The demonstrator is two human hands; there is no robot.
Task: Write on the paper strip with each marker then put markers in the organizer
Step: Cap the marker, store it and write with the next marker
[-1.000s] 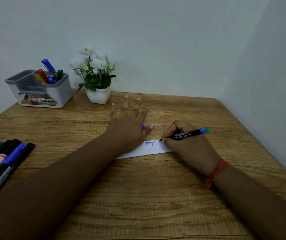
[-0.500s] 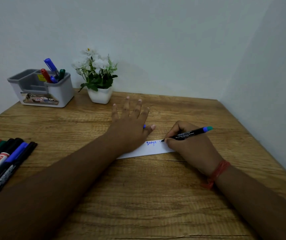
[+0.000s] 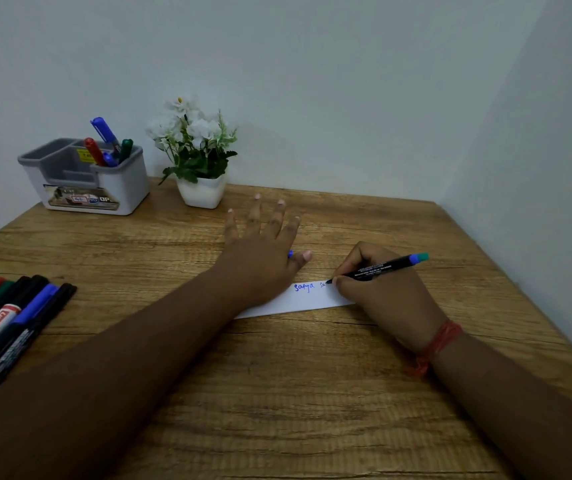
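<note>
Cap [image 3: 290, 253] half-hidden under left hand [image 3: 260, 258]

The left hand [image 3: 260, 258] lies flat, palm down, fingers straight and spread toward the table's far edge, its forearm extending from the near left corner. The right hand [image 3: 378, 292] is curled in a pinch, wrist low, forearm extending from the near right corner.

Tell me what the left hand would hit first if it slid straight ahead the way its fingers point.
Probably the white flower pot: the left hand lies flat, fingers aimed at the wall, slightly left. Depth is unclear, so it might pass just beside it.
</note>
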